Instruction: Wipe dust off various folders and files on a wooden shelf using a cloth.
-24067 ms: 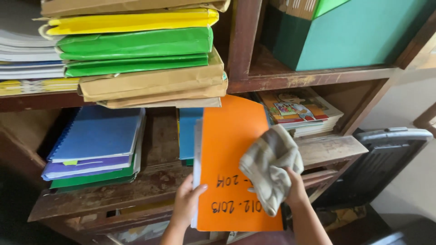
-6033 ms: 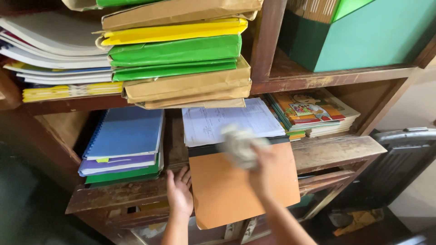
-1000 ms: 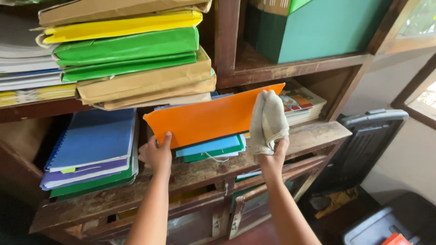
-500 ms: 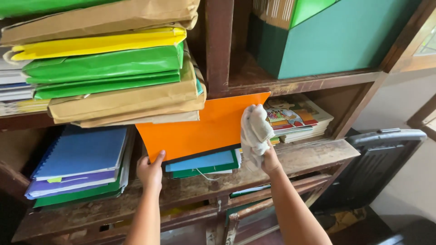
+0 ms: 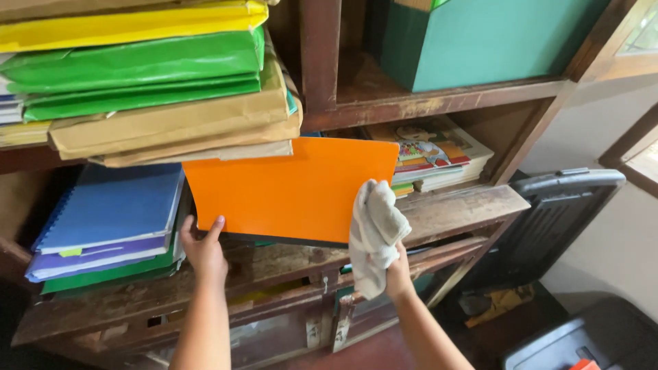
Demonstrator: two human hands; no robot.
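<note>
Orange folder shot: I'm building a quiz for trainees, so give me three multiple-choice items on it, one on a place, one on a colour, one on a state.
1. Where does the blue notebook lie?
A. on the wooden shelf left of the orange folder
B. on top of the teal box
C. on the floor

2. What colour is the top folder of the upper-left pile?
A. red
B. yellow
C. black

3. How is the orange folder held?
A. flat on the shelf, untouched
B. lifted by both hands, tilted
C. rolled into a tube

Answers: 1 A, the notebook tops a stack on the wooden shelf beside the left hand. 2 B, the yellow folder lies over the green ones. 3 B, the left hand grips its lower left corner while the right hand, with a grey cloth, holds its right edge.
</note>
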